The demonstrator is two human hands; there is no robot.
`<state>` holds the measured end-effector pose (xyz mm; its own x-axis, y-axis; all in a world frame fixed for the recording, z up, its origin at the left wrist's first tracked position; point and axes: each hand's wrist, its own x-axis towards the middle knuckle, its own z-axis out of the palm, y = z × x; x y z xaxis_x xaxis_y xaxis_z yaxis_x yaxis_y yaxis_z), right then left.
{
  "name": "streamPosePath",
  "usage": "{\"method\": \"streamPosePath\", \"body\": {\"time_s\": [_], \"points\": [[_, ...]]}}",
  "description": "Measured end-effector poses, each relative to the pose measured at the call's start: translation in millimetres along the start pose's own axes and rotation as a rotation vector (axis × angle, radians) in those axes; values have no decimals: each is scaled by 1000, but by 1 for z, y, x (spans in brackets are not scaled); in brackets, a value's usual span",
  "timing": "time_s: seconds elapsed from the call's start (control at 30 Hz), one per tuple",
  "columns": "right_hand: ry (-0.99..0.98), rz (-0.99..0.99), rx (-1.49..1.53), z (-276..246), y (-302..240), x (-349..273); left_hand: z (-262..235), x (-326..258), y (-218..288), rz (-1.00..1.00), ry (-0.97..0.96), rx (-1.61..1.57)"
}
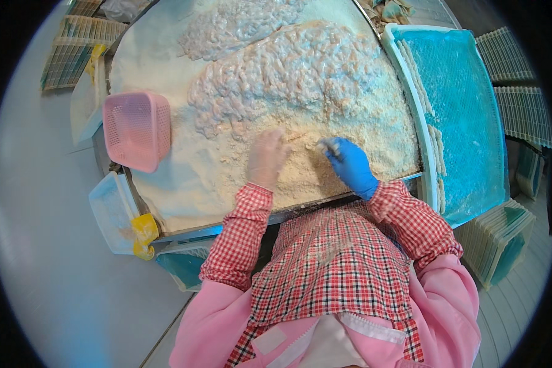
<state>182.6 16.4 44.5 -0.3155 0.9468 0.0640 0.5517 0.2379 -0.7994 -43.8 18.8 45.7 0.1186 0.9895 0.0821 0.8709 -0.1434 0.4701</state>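
Pale breadcrumb-like coating (190, 178) covers a wide work table. On it lies a large heap of glossy, pinkish raw strips (294, 67), partly mixed with crumbs. My left hand (267, 161), in a thin translucent glove, is low over the crumbs in front of the heap; its fingers are blurred. To its right, my right hand (351, 165) wears a blue glove. Its crumb-covered fingertips are drawn together, and what they hold is too small to make out. A turquoise mesh tray (466, 116) with a white rim stands at the right, with coated strips (437, 150) lined along its left side.
A pink perforated basket (136, 132) sits on the table's left side. Beside that edge are a clear plastic bin (113, 211) and a yellow cloth or bag (144, 233). Stacked trays (497, 239) stand lower right, with more (83, 46) at the far left.
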Motion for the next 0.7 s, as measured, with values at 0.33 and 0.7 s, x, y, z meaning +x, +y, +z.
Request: {"method": "streamPosePath", "body": {"time_s": [0.33, 0.7], "points": [[-72, 873, 1850, 31, 20, 11, 13, -17, 69, -370, 39, -538], [453, 316, 1751, 57, -66, -6, 74, -17, 80, -29, 257, -381]]}}
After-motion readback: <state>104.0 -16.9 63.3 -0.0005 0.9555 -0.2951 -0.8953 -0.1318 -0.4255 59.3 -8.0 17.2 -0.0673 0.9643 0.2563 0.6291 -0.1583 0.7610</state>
